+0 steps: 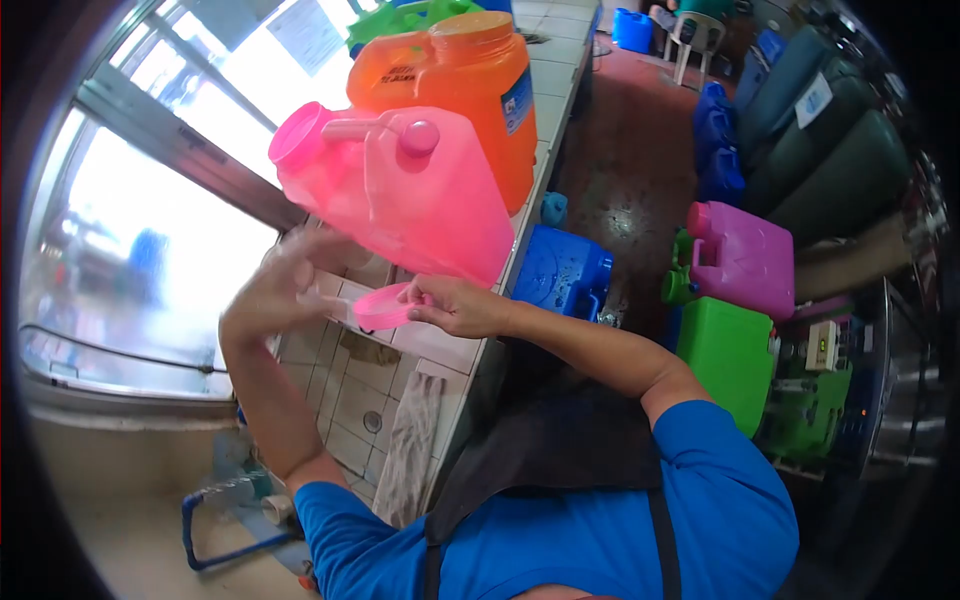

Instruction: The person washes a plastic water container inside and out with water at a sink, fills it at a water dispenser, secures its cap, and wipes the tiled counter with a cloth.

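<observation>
My right hand [455, 305] pinches the rim of a round pink screw cap [385, 306], held over the tiled counter. To its left my left hand [285, 280] is raised with curved fingers, smeared by motion. Something whitish and blurred lies between those fingers and the cap; I cannot make out what it is. Just beyond both hands a translucent pink jug [430, 200] sits on the counter, its wide mouth facing left and a small round cap on its upper side.
An orange jug [440, 75] stands behind the pink one. A grey cloth [412, 440] lies on the tiles near a drain [373, 421]. Right of the counter are a blue jug [555, 275], a green jug [725, 365] and a magenta jug [750, 260]. A window [150, 250] borders the left.
</observation>
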Available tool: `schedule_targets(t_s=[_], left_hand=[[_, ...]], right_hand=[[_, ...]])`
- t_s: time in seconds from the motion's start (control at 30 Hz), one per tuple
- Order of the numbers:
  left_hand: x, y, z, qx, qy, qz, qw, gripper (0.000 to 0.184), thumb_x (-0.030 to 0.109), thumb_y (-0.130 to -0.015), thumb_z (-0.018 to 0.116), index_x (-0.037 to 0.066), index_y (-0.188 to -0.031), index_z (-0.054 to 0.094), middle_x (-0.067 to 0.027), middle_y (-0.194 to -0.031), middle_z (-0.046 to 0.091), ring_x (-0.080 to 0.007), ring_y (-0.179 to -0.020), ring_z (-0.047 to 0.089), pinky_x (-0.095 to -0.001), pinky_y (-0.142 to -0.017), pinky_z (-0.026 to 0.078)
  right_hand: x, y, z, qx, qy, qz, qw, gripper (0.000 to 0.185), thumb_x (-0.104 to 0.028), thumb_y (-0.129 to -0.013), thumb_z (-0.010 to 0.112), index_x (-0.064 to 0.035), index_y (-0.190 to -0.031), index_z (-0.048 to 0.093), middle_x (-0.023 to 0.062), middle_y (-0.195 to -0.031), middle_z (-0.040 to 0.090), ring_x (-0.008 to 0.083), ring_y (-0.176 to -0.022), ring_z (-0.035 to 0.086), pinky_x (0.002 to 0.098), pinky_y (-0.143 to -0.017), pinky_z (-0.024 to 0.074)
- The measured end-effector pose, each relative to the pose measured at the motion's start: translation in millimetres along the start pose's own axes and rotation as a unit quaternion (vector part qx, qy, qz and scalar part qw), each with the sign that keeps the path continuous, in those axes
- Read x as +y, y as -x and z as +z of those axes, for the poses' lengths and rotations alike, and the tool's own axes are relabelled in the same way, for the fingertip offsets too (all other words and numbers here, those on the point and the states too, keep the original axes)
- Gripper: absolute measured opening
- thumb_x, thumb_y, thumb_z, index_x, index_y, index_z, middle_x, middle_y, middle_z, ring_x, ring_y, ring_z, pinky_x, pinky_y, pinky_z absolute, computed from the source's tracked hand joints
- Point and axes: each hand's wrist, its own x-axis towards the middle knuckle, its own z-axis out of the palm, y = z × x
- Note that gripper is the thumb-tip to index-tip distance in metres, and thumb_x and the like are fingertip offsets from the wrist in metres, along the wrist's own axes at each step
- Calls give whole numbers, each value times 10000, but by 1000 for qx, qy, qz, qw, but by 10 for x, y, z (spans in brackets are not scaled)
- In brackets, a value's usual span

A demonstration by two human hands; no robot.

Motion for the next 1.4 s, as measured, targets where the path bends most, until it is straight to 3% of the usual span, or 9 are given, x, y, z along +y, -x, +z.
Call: schedule_targets(t_s=[0.13, 0.2, 0.27, 0.37, 0.57, 0.7, 0.97, 1.17, 1.4], left_hand=[[-206, 185, 146, -15, -192, 50, 980, 655, 154, -686, 862, 27, -1268, 592, -116, -1204, 606, -184, -1199, 558, -371, -1008, 445], [-771, 251, 187, 57, 144, -82, 985, 611, 223, -729, 852, 14, -1245, 601, -101, -1207, 603, -219, -1186, 562, -377, -1037, 438], [-839, 271, -44, 79, -54, -29, 995, 500, 194, -814, 802, -32, -1203, 584, -114, -1077, 653, -230, -1105, 603, -366, -985, 468], [-1082, 248, -448, 125, 2, -4, 992, 475, 120, -882, 736, -35, -1289, 545, -123, -1238, 601, -213, -1175, 564, -357, -1028, 440], [-1357, -479, -995, 400, 173, 12, 900, 601, 357, -986, 611, -19, -1433, 472, -175, -1421, 505, -256, -1343, 449, -401, -1129, 340], [-1707, -905, -1249, 364, 104, 54, 924, 566, 361, -985, 604, -8, -1405, 513, -150, -1392, 532, -257, -1325, 468, -392, -1112, 362], [-1710, -1262, -1169, 288, 202, -145, 925, 665, 513, -932, 606, 46, -1399, 537, -132, -1377, 537, -278, -1262, 507, -426, -1056, 382], [-1515, -1163, -1114, 352, 96, -266, 892, 630, 461, -974, 561, 53, -1444, 465, -139, -1326, 579, -260, -1263, 523, -429, -1076, 391], [-1159, -1135, -878, 391, 124, -376, 830, 431, 283, -1019, 473, 109, -1412, 502, -110, -1235, 617, -216, -1029, 644, -389, -838, 562]], right_hand=[[-395, -341, -8, 20, -139, 82, 987, 233, -229, -1009, 594, -32, -1122, 545, 100, -1077, 642, 148, -927, 592, 331, -799, 504], [-373, -469, 50, 44, -233, 110, 965, 284, -240, -1000, 608, -44, -1199, 552, 93, -1062, 634, 149, -937, 602, 334, -796, 506], [-486, -452, 113, 102, -259, 71, 958, 363, -279, -972, 648, -55, -1239, 546, 90, -1071, 637, 174, -959, 625, 342, -813, 511], [-357, -210, 191, 189, 8, -76, 979, 435, -311, -928, 698, -55, -1248, 553, 102, -1082, 649, 224, -998, 647, 352, -830, 517], [-78, 683, -86, 24, 51, 83, 995, 339, -368, -865, 747, -65, -1011, 704, 121, -904, 711, 272, -858, 691, 386, -745, 527], [107, 1219, -348, 11, 97, 173, 980, 367, -413, -865, 730, -53, -939, 728, 132, -918, 725, 283, -862, 698, 374, -742, 529], [539, 2223, -1046, 88, 60, 257, 961, 414, -458, -874, 704, -53, -952, 731, 135, -911, 727, 284, -870, 698, 379, -769, 532], [891, 2479, -1780, 77, 66, 310, 945, 438, -487, -870, 697, -60, -960, 733, 134, -918, 726, 276, -859, 696, 385, -770, 529], [1327, 2343, -2670, -15, 139, 313, 939, 440, -514, -843, 700, -89, -950, 735, 128, -882, 717, 318, -841, 687, 407, -743, 533]])
